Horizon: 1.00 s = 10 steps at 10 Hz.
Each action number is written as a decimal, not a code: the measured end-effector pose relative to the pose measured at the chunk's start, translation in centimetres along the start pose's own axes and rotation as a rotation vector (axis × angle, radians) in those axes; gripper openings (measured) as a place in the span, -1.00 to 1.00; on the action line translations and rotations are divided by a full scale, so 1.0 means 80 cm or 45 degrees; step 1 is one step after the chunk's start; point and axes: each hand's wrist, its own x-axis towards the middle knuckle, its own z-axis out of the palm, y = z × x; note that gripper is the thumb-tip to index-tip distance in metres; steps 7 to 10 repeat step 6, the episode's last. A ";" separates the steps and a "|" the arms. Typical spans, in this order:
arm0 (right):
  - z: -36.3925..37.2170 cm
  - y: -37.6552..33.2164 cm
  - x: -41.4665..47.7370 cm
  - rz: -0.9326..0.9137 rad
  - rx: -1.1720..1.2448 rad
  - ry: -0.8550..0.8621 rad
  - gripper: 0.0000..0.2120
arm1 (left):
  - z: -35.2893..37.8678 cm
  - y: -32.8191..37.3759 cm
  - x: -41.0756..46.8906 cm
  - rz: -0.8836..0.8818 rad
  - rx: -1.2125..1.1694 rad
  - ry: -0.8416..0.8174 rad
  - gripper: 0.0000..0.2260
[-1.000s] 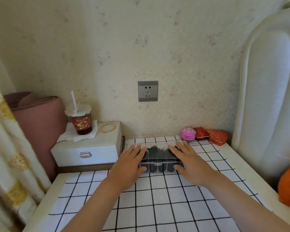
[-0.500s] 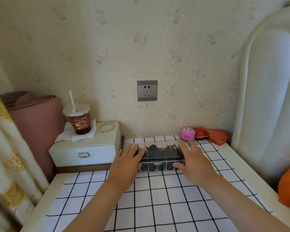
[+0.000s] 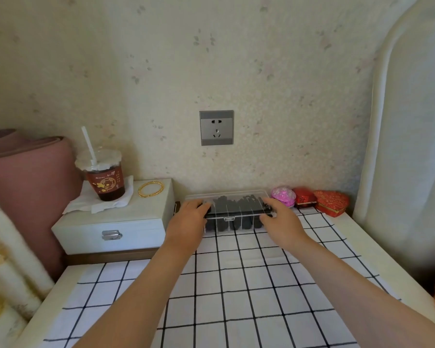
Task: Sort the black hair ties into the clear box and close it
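left hand (image 3: 187, 221) and right hand (image 3: 283, 220), flat on top earlier, now grip the clear box (image 3: 227, 210) ends, box moved toward 12 o'clock; closure appears complete.

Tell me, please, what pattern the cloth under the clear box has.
The cloth is white with a thin black grid, shown in the head view.

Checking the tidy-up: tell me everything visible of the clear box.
The box is clear plastic, long, split by thin dividers into compartments full of black hair ties. Its lid is down, with a small tab at the front. It sits on the checked cloth by the wall, left hand and right hand gripping its ends.
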 end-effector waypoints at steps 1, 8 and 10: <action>0.009 0.003 0.016 0.031 0.096 -0.018 -0.47 | 0.007 -0.007 0.015 -0.013 0.013 0.013 -0.59; -0.027 -0.033 0.005 -0.033 -0.003 -0.134 -0.38 | -0.061 0.007 0.009 -0.015 -0.115 0.008 -0.47; -0.027 -0.033 0.005 -0.033 -0.003 -0.134 -0.38 | -0.061 0.007 0.009 -0.015 -0.115 0.008 -0.47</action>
